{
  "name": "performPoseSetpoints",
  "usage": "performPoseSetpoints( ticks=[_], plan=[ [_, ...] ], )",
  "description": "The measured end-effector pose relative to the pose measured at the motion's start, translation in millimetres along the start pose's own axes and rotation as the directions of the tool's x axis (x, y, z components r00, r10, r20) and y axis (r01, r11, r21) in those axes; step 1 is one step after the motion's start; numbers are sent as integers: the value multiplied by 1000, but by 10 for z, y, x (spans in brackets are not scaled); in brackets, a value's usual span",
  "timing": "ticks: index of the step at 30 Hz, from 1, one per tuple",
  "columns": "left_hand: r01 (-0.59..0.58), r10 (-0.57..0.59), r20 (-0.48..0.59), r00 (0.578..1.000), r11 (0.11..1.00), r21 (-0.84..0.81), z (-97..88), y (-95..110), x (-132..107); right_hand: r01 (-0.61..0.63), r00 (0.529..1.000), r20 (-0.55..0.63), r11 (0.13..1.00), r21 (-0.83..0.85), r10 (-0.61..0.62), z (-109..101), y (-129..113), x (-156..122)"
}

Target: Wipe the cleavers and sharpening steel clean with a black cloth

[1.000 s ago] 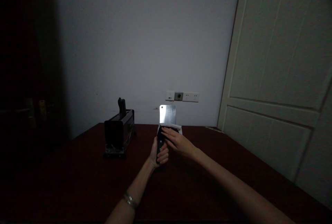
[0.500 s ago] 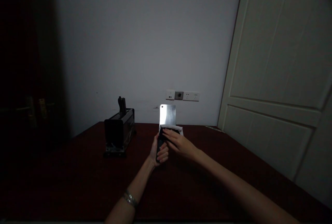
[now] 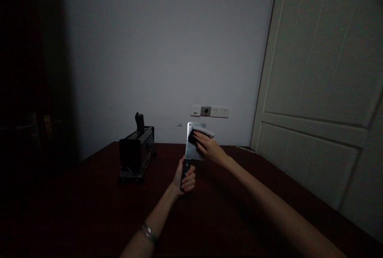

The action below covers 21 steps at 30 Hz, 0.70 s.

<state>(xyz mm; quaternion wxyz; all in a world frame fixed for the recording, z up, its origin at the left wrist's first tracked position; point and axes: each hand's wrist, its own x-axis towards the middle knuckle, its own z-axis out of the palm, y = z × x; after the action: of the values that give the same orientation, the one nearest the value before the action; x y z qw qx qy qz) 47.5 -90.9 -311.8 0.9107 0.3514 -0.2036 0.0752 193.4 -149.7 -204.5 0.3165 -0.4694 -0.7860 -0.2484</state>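
Status: cloth-on-blade work prob. under way; amt done vs. left can't be told. Wht/blk cloth (image 3: 206, 131) covers part of upper blade; lower part bare. L hand (image 3: 185, 176) wrapped round cleaver (image 3: 193, 149) hndl; R hand (image 3: 212, 150) grasping cloth, against blade. Cleaver held up over bench (image 3: 98, 210), apart from knife block (image 3: 131, 156). Looks: broad, silvery, near upright w/ slight tilt; hole top corner; blk hndl.

Dark red table (image 3: 203, 226) with a black knife block (image 3: 131, 156) at left.
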Motion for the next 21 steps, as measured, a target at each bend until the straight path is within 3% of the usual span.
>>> performPoseSetpoints(
  ticks=[3,5,8,11,14,21],
  plan=[
    [-37,37,5,999,999,0,-14,8,-2,58,994,95,997,50,-63,140,-269,-239],
    [-32,32,5,999,999,10,-12,11,2,84,988,126,994,66,-92,137,-328,-268],
    [12,-13,21,1000,999,30,17,10,12,80,994,72,996,39,-82,-15,-190,-62],
    [65,-66,39,997,997,42,61,6,21,-13,998,-68,1000,-8,13,-192,45,256],
    [79,-81,43,996,996,44,80,9,23,-34,993,-113,999,-17,32,-205,104,377],
    [-6,6,-3,1000,1000,10,-69,42,2,62,994,77,986,156,-75,202,-419,-188]
  ],
)
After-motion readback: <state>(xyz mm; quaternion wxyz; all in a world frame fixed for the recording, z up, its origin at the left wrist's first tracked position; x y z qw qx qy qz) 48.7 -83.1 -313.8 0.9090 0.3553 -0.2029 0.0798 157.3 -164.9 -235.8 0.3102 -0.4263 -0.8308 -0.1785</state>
